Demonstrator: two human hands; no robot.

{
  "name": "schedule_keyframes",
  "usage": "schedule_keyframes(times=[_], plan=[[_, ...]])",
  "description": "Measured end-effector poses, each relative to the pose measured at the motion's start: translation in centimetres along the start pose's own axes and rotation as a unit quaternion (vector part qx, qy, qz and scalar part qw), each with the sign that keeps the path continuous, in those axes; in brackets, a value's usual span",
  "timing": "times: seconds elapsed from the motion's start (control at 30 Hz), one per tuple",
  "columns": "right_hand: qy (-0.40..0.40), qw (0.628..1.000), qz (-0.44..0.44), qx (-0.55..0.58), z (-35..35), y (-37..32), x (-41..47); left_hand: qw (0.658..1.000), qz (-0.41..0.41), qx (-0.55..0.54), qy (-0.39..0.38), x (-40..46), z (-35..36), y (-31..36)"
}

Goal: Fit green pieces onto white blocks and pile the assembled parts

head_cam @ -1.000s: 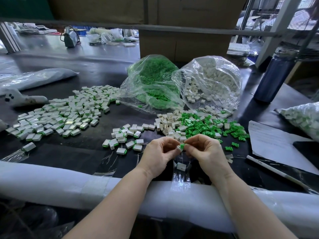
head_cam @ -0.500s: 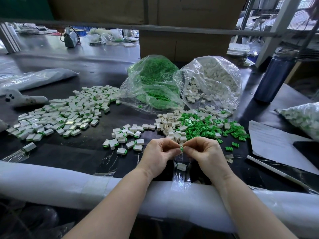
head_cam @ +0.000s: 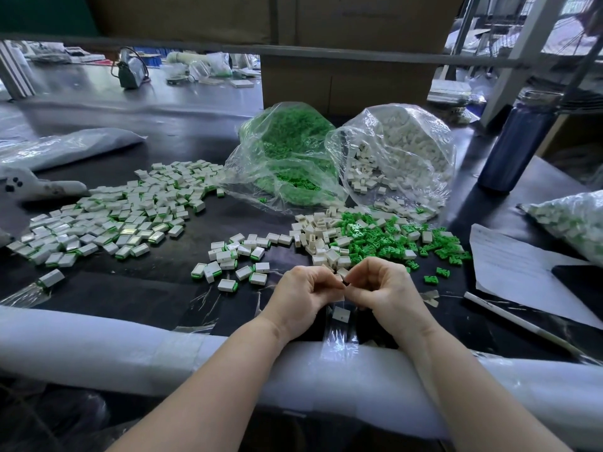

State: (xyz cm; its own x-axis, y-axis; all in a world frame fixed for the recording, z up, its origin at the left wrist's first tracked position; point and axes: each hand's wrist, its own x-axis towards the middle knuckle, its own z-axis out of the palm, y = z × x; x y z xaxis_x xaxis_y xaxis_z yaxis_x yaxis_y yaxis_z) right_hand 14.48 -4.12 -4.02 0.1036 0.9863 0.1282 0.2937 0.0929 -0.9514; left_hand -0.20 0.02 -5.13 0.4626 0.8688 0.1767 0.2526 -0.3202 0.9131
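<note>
White block (head_cam: 342,274) pinched between both hands' fingers (head_cam: 329,282); orientation hidden.

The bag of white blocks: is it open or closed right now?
Open. The bag of white blocks lies on its side with its mouth toward the person, and loose white blocks have spilled out onto the table.

I see a black worktop (head_cam: 169,285) strewn with white blocks (head_cam: 313,236) and bright green pieces (head_cam: 385,239); the assembled parts (head_cam: 107,220) are white with green edges, the bags (head_cam: 401,158) clear, the bottle (head_cam: 515,148) dark blue, the paper (head_cam: 509,265) white
</note>
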Motion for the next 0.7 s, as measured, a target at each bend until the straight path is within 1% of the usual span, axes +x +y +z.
schedule_keyframes(times=[0.17, 0.37, 0.53, 0.7], plan=[[0.028, 0.999, 0.002, 0.021, 0.0, 0.0, 0.2, 1.000, -0.008, -0.020, 0.022, 0.1, 0.0, 0.2], [0.043, 0.999, 0.000, 0.025, 0.1, 0.2, 0.2, 0.999, -0.031, 0.000, 0.011, 0.2, -0.2, 0.2], [0.032, 0.994, 0.028, 0.097, -0.2, -0.2, 0.4, 1.000, -0.027, -0.007, 0.009, 0.9, -0.6, 0.6], [0.030, 0.995, 0.034, 0.084, -0.6, -0.6, 1.3, 1.000, -0.024, -0.006, -0.014, 1.7, -0.7, 0.9]])
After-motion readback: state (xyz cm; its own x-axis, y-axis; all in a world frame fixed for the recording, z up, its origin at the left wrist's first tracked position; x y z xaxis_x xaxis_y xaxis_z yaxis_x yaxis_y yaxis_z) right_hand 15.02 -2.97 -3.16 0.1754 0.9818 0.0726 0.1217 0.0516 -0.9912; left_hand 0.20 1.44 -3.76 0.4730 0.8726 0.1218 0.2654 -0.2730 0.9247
